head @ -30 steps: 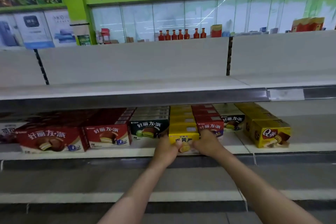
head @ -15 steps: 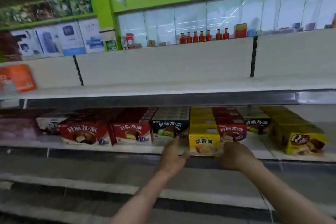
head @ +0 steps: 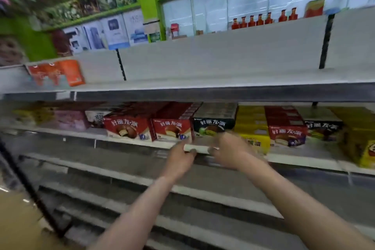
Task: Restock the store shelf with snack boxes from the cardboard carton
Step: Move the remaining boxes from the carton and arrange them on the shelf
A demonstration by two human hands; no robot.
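Note:
Snack boxes stand in rows on the middle shelf point(head: 304, 161): two red pie boxes point(head: 125, 128), a dark green box point(head: 213, 126), a yellow box point(head: 255, 142) and another red box point(head: 286, 134). My left hand point(head: 180, 158) is at the shelf's front lip below the dark green box, fingers loosely bent, holding nothing. My right hand point(head: 229, 152) is blurred just right of it, in front of the dark green and yellow boxes, and also holds nothing. A blurred brown surface point(head: 16, 219) at the lower left may be the carton.
The upper shelf point(head: 203, 79) is bare apart from orange packs point(head: 56, 73) at its left. More yellow boxes point(head: 363, 148) fill the far right. Bare lower shelves point(head: 203, 191) run under my arms. A black upright point(head: 30, 189) stands at the left.
Both hands let go of the yellow box, now on the shelf, and drew back and left to the shelf lip. My view swung left and tilted.

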